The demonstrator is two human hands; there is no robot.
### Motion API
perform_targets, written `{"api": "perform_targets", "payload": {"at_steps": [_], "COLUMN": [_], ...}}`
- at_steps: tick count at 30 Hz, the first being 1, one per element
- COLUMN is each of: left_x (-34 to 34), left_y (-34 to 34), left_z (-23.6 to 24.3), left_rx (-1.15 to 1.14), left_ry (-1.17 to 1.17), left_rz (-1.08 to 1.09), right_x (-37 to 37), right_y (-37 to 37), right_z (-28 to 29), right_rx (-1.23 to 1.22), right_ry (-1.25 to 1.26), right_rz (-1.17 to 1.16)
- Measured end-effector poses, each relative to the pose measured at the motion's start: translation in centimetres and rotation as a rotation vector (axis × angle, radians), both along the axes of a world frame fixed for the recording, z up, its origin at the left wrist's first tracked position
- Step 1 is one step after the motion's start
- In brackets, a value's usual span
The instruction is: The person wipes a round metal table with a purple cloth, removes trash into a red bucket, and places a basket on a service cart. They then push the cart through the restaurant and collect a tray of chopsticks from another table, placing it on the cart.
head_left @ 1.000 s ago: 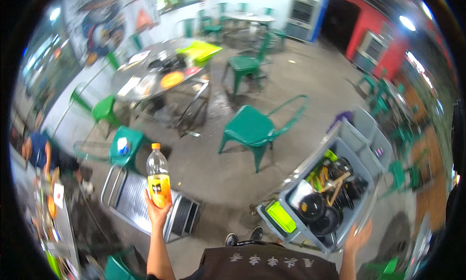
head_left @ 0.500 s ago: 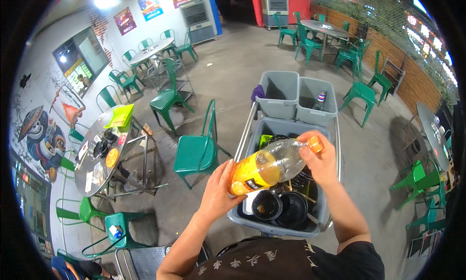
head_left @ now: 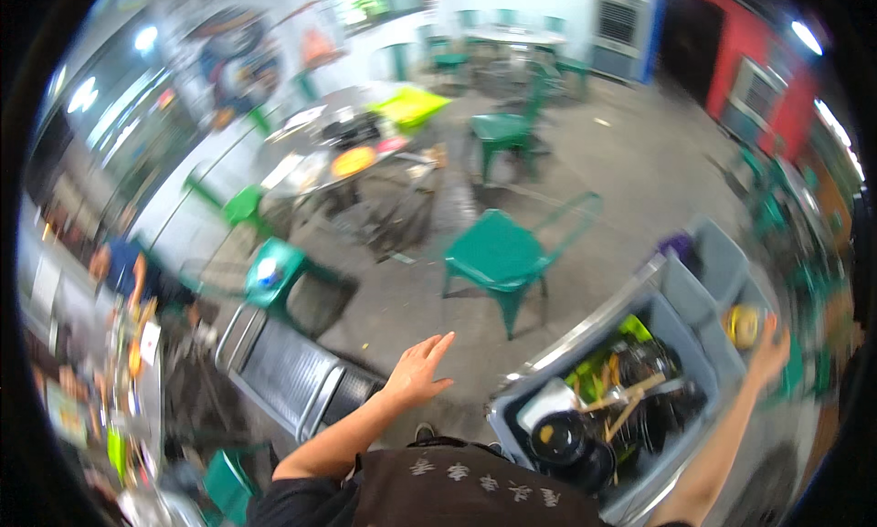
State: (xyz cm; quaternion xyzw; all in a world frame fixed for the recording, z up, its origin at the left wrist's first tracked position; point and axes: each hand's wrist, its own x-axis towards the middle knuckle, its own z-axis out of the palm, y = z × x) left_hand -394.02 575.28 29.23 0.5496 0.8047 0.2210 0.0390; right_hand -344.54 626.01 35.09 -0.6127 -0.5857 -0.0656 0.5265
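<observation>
My left hand (head_left: 420,372) is empty, its fingers stretched out and thumb apart, over the floor left of the cart. My right hand (head_left: 770,349) is at the right grey bin, beside the yellow-labelled plastic bottle (head_left: 744,327). Blur hides whether its fingers still grip the bottle. The bottle is at the bin's opening. In front of me, a large grey tub (head_left: 512,417) holds dark bowls (head_left: 559,436), wooden chopsticks (head_left: 626,408) and lime-green pieces (head_left: 589,372).
A purple cloth (head_left: 676,245) hangs by the left grey bin. A green metal chair (head_left: 498,253) stands beyond the cart. Farther left is a cluttered round table (head_left: 311,162) with a lime-green tray (head_left: 408,108). A metal bench (head_left: 283,363) is near my left arm; a seated person (head_left: 123,267) is beyond.
My view has swung left. My left hand has let go of the bottle and moved away. The bottle has gone from above the tub to the right bin, with my right hand beside it.
</observation>
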Motion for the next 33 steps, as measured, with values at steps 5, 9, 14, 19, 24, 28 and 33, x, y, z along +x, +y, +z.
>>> {"api": "perform_targets", "payload": {"at_steps": [5,9,14,19,24,28,33], "left_x": [-5.9,-11.2,-19.4,-26.9,-33.4,-36.3,-39.3], "left_y": [-10.1,-15.5,-17.0,-22.0,-24.9,-23.6,-22.4], "left_z": [-5.7,-9.1,-12.4,-14.8,-16.0,-16.5,-17.6], "left_rx": [-0.096,-0.258,-0.319,-0.318,-0.306,-0.209,-0.223], "left_ry": [-0.178,-0.223,-0.351,-0.428,-0.446,-0.59,-0.748], "left_rz": [0.324,0.444,0.433,0.487,0.63,0.731,0.828], "right_x": [-6.1,-14.0,-27.1,-43.2,-53.8,-57.9,-65.7], "right_y": [2.3,4.0,-3.2,-12.9,-19.6,-18.7,-16.5], "right_z": [-3.9,-6.0,-2.9,-2.7,-5.3,-10.3,-17.2], "right_rx": [-0.003,-0.07,-0.381,-0.698,-1.085,-1.258,-1.28], "right_ry": [-0.026,0.112,0.216,0.136,-0.181,-0.497,-0.777], "right_rz": [0.198,0.526,0.696,0.89,1.094,1.148,1.139]}}
